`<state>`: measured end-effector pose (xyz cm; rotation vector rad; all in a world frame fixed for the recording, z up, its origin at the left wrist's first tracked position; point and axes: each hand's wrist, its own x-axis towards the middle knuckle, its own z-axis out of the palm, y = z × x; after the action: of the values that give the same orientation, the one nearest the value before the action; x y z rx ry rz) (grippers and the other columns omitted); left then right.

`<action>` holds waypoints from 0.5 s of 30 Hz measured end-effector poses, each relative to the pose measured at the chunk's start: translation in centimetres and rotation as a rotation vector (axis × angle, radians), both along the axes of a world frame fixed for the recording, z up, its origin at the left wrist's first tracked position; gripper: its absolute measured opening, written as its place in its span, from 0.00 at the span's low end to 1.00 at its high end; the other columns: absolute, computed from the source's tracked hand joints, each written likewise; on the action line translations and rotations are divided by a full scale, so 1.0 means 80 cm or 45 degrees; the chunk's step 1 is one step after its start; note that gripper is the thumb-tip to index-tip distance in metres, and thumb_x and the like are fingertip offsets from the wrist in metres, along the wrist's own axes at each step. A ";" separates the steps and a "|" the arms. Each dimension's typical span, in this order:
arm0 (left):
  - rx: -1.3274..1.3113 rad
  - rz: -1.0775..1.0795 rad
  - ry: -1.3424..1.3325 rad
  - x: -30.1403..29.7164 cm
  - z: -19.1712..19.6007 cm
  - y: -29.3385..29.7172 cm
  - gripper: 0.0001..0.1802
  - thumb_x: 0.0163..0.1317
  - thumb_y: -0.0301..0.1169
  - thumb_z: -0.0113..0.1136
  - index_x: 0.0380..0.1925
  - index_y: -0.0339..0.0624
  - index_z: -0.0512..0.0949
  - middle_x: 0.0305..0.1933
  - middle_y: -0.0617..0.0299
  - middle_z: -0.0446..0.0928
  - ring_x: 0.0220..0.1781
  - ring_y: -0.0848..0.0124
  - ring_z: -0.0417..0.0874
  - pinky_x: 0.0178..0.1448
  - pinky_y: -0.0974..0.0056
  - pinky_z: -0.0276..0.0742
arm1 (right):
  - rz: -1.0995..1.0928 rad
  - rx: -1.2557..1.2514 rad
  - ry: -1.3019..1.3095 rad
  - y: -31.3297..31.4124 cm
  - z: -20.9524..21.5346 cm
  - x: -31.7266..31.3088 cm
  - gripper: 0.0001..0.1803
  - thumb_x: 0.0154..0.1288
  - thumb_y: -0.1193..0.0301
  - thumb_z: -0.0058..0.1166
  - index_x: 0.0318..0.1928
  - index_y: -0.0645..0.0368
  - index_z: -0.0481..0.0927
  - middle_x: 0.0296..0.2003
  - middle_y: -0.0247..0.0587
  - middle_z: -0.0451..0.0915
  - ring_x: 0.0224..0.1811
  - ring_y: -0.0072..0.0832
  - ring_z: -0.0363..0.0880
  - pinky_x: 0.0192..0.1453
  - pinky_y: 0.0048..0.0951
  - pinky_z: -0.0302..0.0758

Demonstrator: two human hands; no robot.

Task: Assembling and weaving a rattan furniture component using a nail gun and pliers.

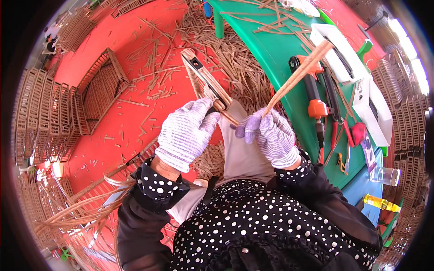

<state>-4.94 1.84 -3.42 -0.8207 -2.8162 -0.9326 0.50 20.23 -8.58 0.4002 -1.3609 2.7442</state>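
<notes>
A narrow tan frame with black fittings (209, 82) slants above the person's lap, its lower end partly hidden by the gloved left hand (184, 134), whose fingers are closed around it. Just beside it, the right hand (276, 139) pinches a long brown strip (294, 80), which crosses in front of an orange-and-black power tool (312, 90) on the green table (260, 52). White containers (333, 47) crowd that tabletop (pliers too (335, 122)). Beyond, strip offcuts (239, 67) litter the red floor (149, 101) near a brown woven basket (103, 90).
</notes>
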 end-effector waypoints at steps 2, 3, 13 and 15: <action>-0.079 0.043 0.094 -0.002 -0.004 0.004 0.15 0.53 0.32 0.59 0.39 0.36 0.75 0.33 0.47 0.76 0.35 0.51 0.78 0.38 0.58 0.74 | -0.003 0.089 0.074 0.000 -0.004 -0.003 0.17 0.70 0.62 0.39 0.35 0.64 0.73 0.24 0.42 0.75 0.32 0.34 0.75 0.45 0.39 0.72; -0.087 0.030 0.086 -0.004 -0.003 0.007 0.15 0.53 0.32 0.59 0.39 0.36 0.75 0.33 0.47 0.76 0.35 0.51 0.78 0.38 0.58 0.74 | 0.005 0.189 0.149 0.000 -0.006 -0.004 0.21 0.71 0.58 0.36 0.32 0.62 0.72 0.23 0.43 0.75 0.34 0.35 0.75 0.46 0.40 0.70; -0.247 -0.035 -0.013 -0.010 0.003 0.012 0.16 0.58 0.33 0.52 0.44 0.35 0.71 0.35 0.41 0.75 0.39 0.46 0.76 0.39 0.51 0.73 | 0.098 -0.223 -0.237 -0.015 0.024 0.001 0.23 0.68 0.58 0.38 0.16 0.53 0.58 0.10 0.29 0.54 0.15 0.27 0.56 0.18 0.27 0.55; -0.356 -0.005 -0.014 -0.010 0.005 0.014 0.17 0.58 0.33 0.52 0.45 0.35 0.70 0.36 0.41 0.75 0.40 0.46 0.76 0.40 0.51 0.72 | 0.039 -0.284 -0.439 -0.019 0.030 0.009 0.23 0.67 0.58 0.39 0.16 0.53 0.58 0.10 0.30 0.53 0.15 0.26 0.54 0.19 0.27 0.53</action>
<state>-5.72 2.94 -3.02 -0.8491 -2.9979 -0.5500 1.19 18.73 -6.16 -0.0698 -1.0874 3.0504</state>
